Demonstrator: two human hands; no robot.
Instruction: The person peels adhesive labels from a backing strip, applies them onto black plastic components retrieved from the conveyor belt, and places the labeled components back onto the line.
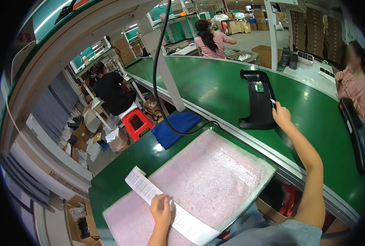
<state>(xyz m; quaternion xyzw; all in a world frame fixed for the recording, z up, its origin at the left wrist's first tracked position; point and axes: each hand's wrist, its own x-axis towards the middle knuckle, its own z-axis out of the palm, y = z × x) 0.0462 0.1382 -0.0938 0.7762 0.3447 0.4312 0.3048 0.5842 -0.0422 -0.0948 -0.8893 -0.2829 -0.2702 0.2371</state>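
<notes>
right hand (281,115): stretched forward over the belt (215,88), fingers pinched together on a small white label (272,101) at the fingertips, resting at the near right edge of the black housing (259,102).
left hand (161,211): low and close to the body, pressed flat on the label strip (166,203), thumb and fingers spread over it; whether it pinches the strip or only pins it down, I cannot tell.
housing: directly under and just left of the right fingertips; well ahead of the left hand, across the belt rail.
housing long axis: runs away from the person, from the near foot to the far end, roughly in line with the right forearm.
circuit board (257,86): green, set in the housing, just beyond the right fingertips.
strip long axis: slants from far left to near right across the pink mat (215,176), passing under the left hand.
nearer hand: the right is on the housing; the left is well apart from it.
second housing (356,137): on the belt, off to the right of the right arm, untouched.
</notes>
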